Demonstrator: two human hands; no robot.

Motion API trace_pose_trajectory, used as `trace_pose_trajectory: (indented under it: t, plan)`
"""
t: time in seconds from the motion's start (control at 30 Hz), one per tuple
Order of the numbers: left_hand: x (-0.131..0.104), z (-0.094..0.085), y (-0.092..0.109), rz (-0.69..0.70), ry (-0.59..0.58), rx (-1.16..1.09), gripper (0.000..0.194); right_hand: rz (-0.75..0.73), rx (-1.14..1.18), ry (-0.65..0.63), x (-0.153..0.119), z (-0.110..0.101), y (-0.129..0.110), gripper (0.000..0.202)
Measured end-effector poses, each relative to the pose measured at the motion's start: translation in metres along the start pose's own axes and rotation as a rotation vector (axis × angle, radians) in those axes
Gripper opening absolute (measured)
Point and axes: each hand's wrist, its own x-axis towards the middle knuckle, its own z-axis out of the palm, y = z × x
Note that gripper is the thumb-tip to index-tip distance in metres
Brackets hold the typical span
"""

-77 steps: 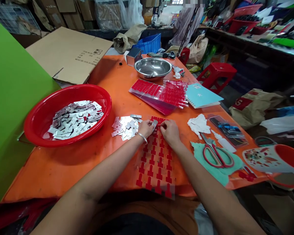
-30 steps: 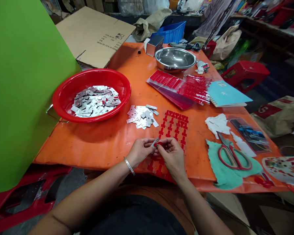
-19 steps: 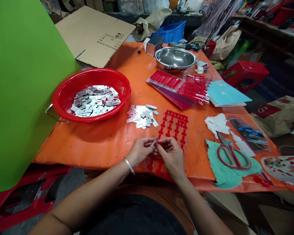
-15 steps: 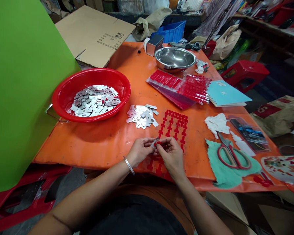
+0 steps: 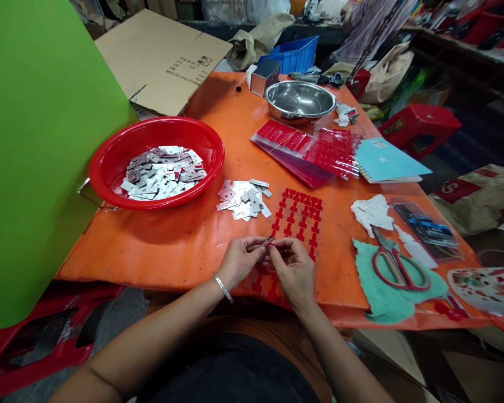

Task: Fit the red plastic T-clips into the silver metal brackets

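Between the fingers of my left hand [image 5: 242, 257] is a small flat metal plate [image 5: 266, 243], held at a slant. My right hand [image 5: 293, 266] is closed at the plate's right side, its thumb and finger pinching a small red sticker [image 5: 270, 246] against it. Just beyond my hands lies a sheet of red T-shaped stickers [image 5: 301, 221], partly covered by the right hand. A loose pile of metal plates [image 5: 246, 198] sits left of that sheet. Many similar plates fill the bottom of a red basin [image 5: 212, 168] at the left.
Scissors [image 5: 399, 268] rest on a green cloth [image 5: 373, 302] at the right. Crumpled tissue [image 5: 373, 212] lies above them. Farther back are red sticker packs [image 5: 285, 140], a blue notebook [image 5: 388, 159] and a steel bowl [image 5: 300, 101]. A green panel [image 5: 46, 140] stands at the left.
The metal plate has tilted slightly between my fingers, and less red shows at its edge. Both hands stay in nearly the same place.
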Motion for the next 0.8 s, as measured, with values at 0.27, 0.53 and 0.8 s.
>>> trace_pose_trajectory:
  t: [0.27,0.53,0.8]
  plan:
    - [-0.003,0.002,0.0,0.053,0.015,0.04,0.024,-0.246,-0.252,0.133,0.003,-0.002,-0.009,0.01]
    - [-0.005,0.006,0.004,0.064,-0.009,0.067,0.022,-0.105,-0.116,0.087,0.014,-0.005,-0.014,0.011]
    - [-0.006,0.004,0.003,0.097,-0.023,0.098,0.024,-0.013,-0.052,0.065,0.014,-0.004,-0.021,0.014]
